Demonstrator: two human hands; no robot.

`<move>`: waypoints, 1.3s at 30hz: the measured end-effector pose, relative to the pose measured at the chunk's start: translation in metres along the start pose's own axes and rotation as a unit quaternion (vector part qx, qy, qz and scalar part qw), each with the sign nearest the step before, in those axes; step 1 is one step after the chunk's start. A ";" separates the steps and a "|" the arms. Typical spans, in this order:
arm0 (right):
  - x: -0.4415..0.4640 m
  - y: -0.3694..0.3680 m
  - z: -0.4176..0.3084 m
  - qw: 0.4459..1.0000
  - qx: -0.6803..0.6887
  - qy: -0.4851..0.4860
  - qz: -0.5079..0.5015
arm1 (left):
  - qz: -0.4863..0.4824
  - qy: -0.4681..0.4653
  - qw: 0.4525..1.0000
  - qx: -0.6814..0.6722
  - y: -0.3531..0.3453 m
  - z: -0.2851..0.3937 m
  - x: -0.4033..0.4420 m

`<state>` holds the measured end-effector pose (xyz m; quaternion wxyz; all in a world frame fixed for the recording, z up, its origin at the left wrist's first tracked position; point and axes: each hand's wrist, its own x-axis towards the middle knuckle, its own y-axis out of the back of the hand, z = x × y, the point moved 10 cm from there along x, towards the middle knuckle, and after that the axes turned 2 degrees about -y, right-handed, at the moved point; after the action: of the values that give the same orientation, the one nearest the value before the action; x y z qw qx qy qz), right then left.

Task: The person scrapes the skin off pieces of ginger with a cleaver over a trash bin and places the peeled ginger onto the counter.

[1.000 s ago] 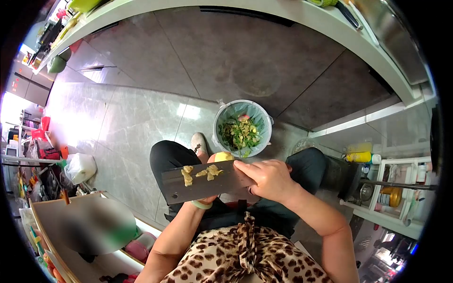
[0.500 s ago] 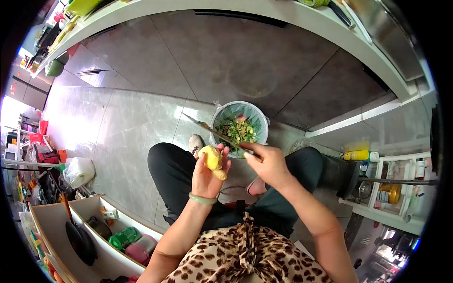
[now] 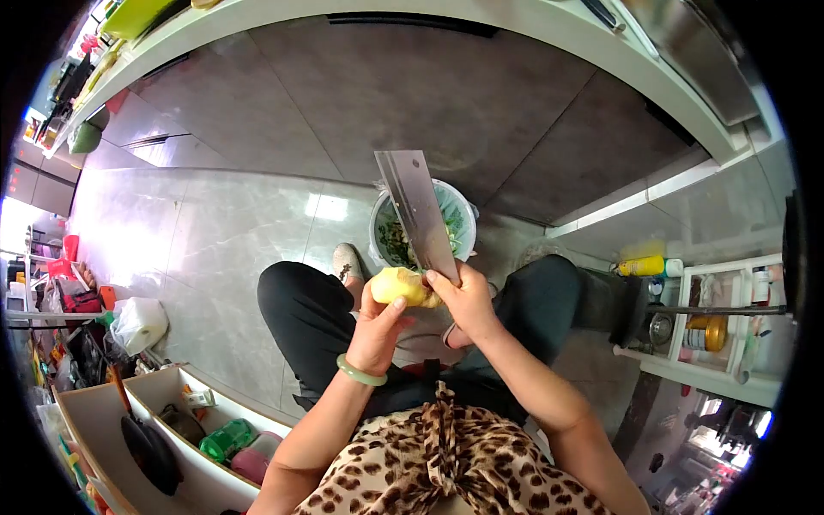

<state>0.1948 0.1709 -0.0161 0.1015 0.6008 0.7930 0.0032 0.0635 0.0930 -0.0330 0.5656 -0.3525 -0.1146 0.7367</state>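
A peeled, pale yellow piece of ginger [image 3: 400, 287] sits in my left hand [image 3: 376, 330], with my fingers and thumb closed round it. My right hand [image 3: 470, 302] grips a cleaver [image 3: 418, 206] low down, close to the ginger's right end; the handle is hidden in the palm. The broad blade points away from me, its flat face turned up to view, with small bits stuck on it. Beneath the blade stands a white bin [image 3: 471, 216] with a liner, holding green and yellowish vegetable scraps [image 3: 396, 244]. The blade covers part of the bin.
Dark cabinet fronts [image 3: 360, 94] rise beyond the bin under a white counter edge [image 3: 283, 19]. At lower left is an open drawer [image 3: 199, 433] with a black pan [image 3: 148, 453] and a green bottle [image 3: 227, 439]. A white shelf unit [image 3: 687, 348] stands at right.
The cleaver has turned from nearly edge-on, pointing left, to flat face up and pointing away. My left hand has rolled over, laying the ginger sideways, and both hands have come together.
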 end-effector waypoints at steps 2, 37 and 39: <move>0.002 0.004 -0.010 0.999 0.037 -0.014 -0.030 | -0.068 0.053 0.996 -0.017 -0.012 -0.002 -0.006; -0.075 -0.013 -0.095 0.822 -0.417 0.385 -0.047 | -0.126 0.074 0.922 -0.358 -0.035 -0.020 0.000; -0.071 -0.011 -0.090 0.814 -0.434 0.383 -0.048 | -0.076 0.054 0.930 -0.355 -0.023 -0.021 -0.001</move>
<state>0.1882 0.1106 0.0815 0.0401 0.4060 0.7117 0.5719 0.0947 0.0946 -0.0345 0.4629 -0.5602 -0.3644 0.5823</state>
